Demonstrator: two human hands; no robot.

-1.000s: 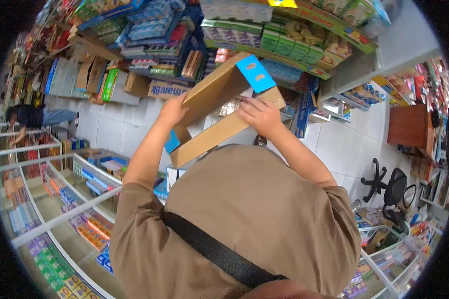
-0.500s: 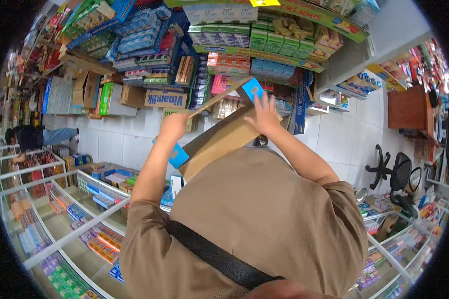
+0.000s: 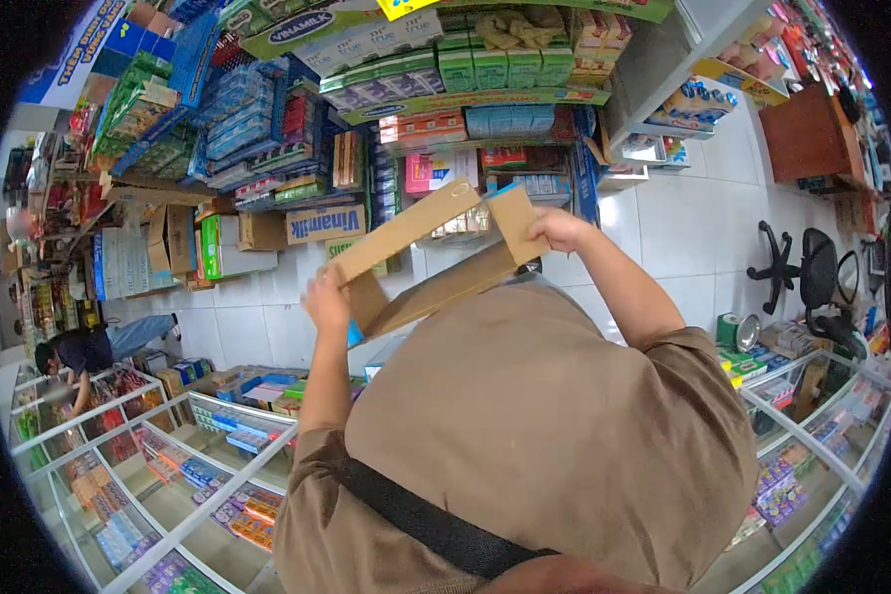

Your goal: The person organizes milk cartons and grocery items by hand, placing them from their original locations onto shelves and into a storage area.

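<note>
An empty cardboard frame or tray [image 3: 409, 232], brown with blue patches at its edges, is tilted in front of my belly, and the shelf shows through its opening. Its left end is at my left hand [image 3: 326, 300], whose fingers are bent over the corner. My right hand [image 3: 562, 231] pinches the flap at the right end between thumb and fingers. Behind the cardboard are a pink box [image 3: 438, 170] and other cartons on the low shelf.
Shelves of milk cartons [image 3: 505, 67] rise ahead. A Vinamilk box [image 3: 325, 224] stands on the tiled floor [image 3: 663, 223]. Glass display counters [image 3: 183, 525] lie behind me on both sides. A person [image 3: 84, 351] bends over at the far left. A black chair [image 3: 819, 267] is at right.
The cardboard has turned so its brown inner side and right flap show. My right hand has closed from spread fingers onto the flap. My left hand has shifted slightly down and left.
</note>
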